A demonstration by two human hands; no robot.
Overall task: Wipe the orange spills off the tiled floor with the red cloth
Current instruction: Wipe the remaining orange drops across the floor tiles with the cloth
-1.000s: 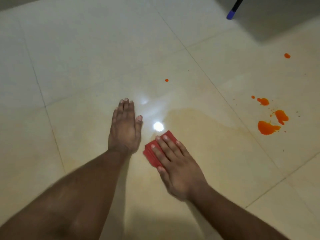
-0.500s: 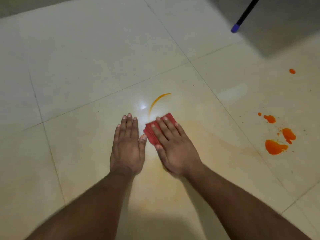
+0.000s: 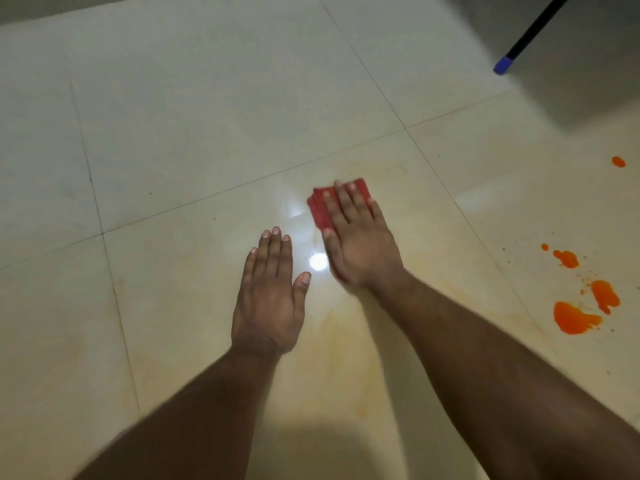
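My right hand (image 3: pixel 358 237) lies flat on the folded red cloth (image 3: pixel 320 209), pressing it onto the tiled floor (image 3: pixel 207 116) near the middle of the view. Only the cloth's far and left edges show past my fingers. My left hand (image 3: pixel 270 296) rests flat on the floor just left of it, fingers together, holding nothing. A cluster of bright orange spills (image 3: pixel 575 318) sits at the right, with a smaller blob (image 3: pixel 566 258) above it and a lone drop (image 3: pixel 618 161) farther back. A faint orange smear tints the tile around my hands.
A black pole with a blue tip (image 3: pixel 502 65) slants in from the top right, beside a grey shadowed area. Grout lines cross the glossy floor, and a lamp's bright reflection (image 3: pixel 318 262) lies between my hands.
My right hand has pushed the red cloth forward, away from me, over the thin orange streak seen half a second ago; that streak is gone. My left hand stays planted.
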